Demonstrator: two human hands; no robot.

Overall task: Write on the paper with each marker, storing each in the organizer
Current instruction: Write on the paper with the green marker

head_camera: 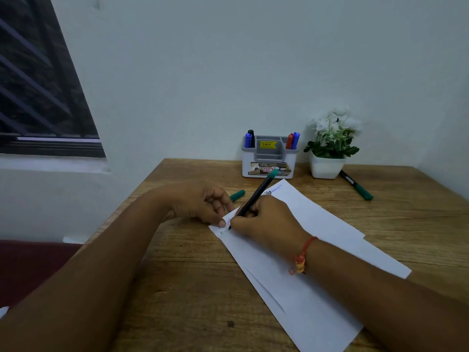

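Note:
My right hand (264, 222) grips a black marker with a green end (256, 194), its tip pressed on the near-left corner of the white paper (317, 262), beside small green and blue writing. My left hand (200, 201) holds a green cap (237, 195) and its fingertips press the paper's corner. The white and grey organizer (269, 158) stands at the back of the table with a blue and a black marker on its left side (249, 139) and a red and a blue one on its right side (292, 141). Another green marker (356, 185) lies at the right.
A white pot of white flowers (328, 146) stands right of the organizer, against the wall. The wooden table (182, 288) meets the wall at the back; its left edge runs diagonally toward me. A dark barred window (38, 85) is at the upper left.

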